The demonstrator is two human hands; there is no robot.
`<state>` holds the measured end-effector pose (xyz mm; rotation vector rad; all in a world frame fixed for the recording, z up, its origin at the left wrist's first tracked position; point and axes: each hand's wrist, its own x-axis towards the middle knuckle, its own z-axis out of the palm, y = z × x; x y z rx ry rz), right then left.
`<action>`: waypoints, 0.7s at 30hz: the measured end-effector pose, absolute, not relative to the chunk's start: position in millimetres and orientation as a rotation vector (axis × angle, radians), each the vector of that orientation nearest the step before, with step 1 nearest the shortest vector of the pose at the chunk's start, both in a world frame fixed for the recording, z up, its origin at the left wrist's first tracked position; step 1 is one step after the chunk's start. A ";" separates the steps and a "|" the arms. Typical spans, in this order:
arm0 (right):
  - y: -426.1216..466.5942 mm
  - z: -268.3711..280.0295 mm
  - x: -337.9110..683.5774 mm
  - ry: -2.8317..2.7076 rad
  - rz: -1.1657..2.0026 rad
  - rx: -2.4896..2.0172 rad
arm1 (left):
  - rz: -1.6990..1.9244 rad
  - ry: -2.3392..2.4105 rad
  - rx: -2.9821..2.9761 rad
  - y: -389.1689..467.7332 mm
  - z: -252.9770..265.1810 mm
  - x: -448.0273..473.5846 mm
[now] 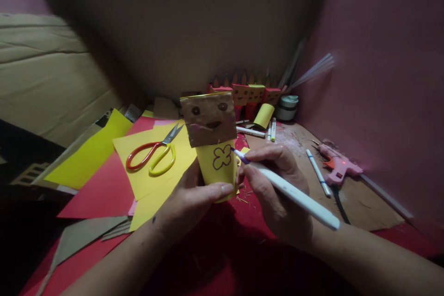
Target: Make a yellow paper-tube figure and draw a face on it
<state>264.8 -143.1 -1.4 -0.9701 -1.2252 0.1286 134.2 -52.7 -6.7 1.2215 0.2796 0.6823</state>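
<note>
Paper figure (212, 138) stands near the middle of the frame, held up over the bench (256, 254). It has a square cardboard head (208, 125) with two drawn eyes and a dark mouth, set on a yellow body (211, 180) that narrows toward the bottom. A dark purple flower outline (222, 157) is drawn on the body's front, just below the head.

The left hand (194, 192) grasps the body from the left of the frame, its thumb laid across the lower front and its other fingers mostly hidden behind. The right hand (277, 180) has its fingers pinched around a white marker (298, 196), whose tip is at the flower's upper right petal; I cannot tell whether it is touching.

Left of the figure, scissors (165, 142) with one red and one yellow handle lie on yellow sheets (144, 186), which overlap a red sheet (100, 187). Behind the figure, right of centre, are a row of similar cardboard-faced figures (241, 95), a curved yellow paper piece (264, 116) and a lidded jar (287, 108). At the right of the frame, a pink glue gun (342, 166) lies beside a blue-banded marker (318, 173) on a brown board (367, 206).
</note>
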 end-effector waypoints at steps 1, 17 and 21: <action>-143.1 -1.5 264.6 -1.216 0.131 -0.974 | 0.687 0.281 1.218 -52.8 -6.8 134.1; -140.7 -5.6 263.9 -1.192 0.167 -0.996 | 0.697 0.266 1.207 -53.6 -8.0 133.6; -140.4 -3.9 263.0 -1.188 0.157 -1.004 | 0.704 0.300 1.202 -53.6 -8.4 134.1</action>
